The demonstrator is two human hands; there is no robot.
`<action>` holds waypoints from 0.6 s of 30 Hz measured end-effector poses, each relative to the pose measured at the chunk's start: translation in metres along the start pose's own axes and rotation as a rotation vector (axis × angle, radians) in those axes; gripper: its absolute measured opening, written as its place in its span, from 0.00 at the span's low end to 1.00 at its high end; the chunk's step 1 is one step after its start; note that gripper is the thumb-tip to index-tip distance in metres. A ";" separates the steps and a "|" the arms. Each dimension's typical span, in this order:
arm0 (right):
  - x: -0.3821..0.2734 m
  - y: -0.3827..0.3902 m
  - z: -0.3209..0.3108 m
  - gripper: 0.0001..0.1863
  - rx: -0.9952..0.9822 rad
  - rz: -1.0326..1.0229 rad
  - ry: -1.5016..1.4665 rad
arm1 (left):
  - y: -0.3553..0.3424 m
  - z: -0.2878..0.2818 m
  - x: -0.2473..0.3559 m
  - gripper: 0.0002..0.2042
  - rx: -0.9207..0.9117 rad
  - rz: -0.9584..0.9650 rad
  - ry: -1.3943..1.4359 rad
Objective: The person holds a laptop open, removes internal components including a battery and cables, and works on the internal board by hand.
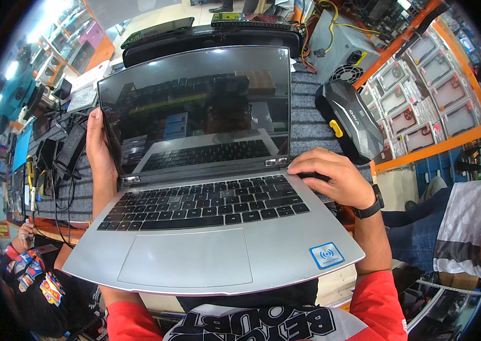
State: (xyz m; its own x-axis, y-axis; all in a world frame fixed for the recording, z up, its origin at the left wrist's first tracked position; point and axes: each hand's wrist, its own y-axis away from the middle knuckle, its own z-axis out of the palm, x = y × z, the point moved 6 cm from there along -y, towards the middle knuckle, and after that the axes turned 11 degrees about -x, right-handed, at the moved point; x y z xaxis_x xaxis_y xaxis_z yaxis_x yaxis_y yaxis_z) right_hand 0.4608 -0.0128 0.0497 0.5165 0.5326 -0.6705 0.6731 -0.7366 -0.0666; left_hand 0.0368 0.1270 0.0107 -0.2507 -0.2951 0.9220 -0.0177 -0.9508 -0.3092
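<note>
A silver laptop (pixel 286 238) with black keys stands opened before me, its dark screen (pixel 195 113) tilted back and reflecting the room. A blue-edged sticker (pixel 327 256) sits on the right of its palm rest. My left hand (pixel 102 145) grips the left edge of the screen, thumb at the bezel and the other fingers hidden behind it. At the base's right rear corner, by the hinge, my right hand (pixel 334 177) is closed over the edge with bent fingers. A black watch (pixel 369 206) is on that wrist.
Beyond the screen lies a black device (pixel 212 42) on the grey striped mat (pixel 307 113). To the right are a black case (pixel 351 120), a metal power supply (pixel 343 48) and an orange-framed display case (pixel 431 96). Cables and a yellow-handled screwdriver (pixel 30 173) lie left. People sit on both sides.
</note>
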 end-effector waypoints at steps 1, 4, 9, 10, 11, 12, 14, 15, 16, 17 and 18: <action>0.001 0.000 0.001 0.18 0.003 -0.002 0.003 | 0.000 0.000 0.000 0.13 0.002 -0.007 0.008; 0.003 0.001 0.002 0.19 0.012 -0.007 0.010 | 0.000 0.001 -0.003 0.12 0.004 -0.023 0.036; 0.000 -0.001 0.002 0.17 0.011 -0.015 0.030 | 0.002 0.004 0.000 0.11 0.042 -0.049 0.055; -0.001 -0.001 0.001 0.17 0.012 -0.021 0.031 | 0.002 0.002 -0.001 0.11 0.022 -0.042 0.062; -0.002 -0.002 0.001 0.17 0.011 -0.027 0.030 | 0.000 -0.001 -0.003 0.11 0.002 -0.034 0.069; -0.003 -0.002 0.001 0.17 0.011 -0.033 0.029 | -0.001 -0.003 -0.004 0.11 -0.017 -0.027 0.075; -0.002 -0.002 0.002 0.16 0.014 -0.033 0.039 | -0.001 -0.005 -0.006 0.11 -0.020 -0.029 0.089; -0.002 -0.002 0.003 0.16 0.015 -0.034 0.042 | -0.001 -0.005 -0.005 0.10 -0.021 -0.031 0.094; -0.002 -0.002 0.002 0.16 0.013 -0.031 0.039 | -0.002 -0.005 -0.006 0.10 -0.020 -0.034 0.102; -0.003 -0.001 0.001 0.15 0.013 -0.026 0.036 | -0.003 -0.005 -0.008 0.10 -0.020 -0.038 0.110; -0.003 -0.001 0.001 0.15 0.012 -0.022 0.032 | -0.004 -0.005 -0.009 0.10 -0.020 -0.042 0.119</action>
State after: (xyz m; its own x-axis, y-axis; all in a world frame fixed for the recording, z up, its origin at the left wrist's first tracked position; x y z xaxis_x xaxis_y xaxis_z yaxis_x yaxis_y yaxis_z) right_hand 0.4579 -0.0144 0.0510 0.5189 0.5615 -0.6446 0.6779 -0.7296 -0.0898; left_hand 0.0346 0.1334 0.0028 -0.3620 -0.2404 0.9006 -0.0498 -0.9598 -0.2762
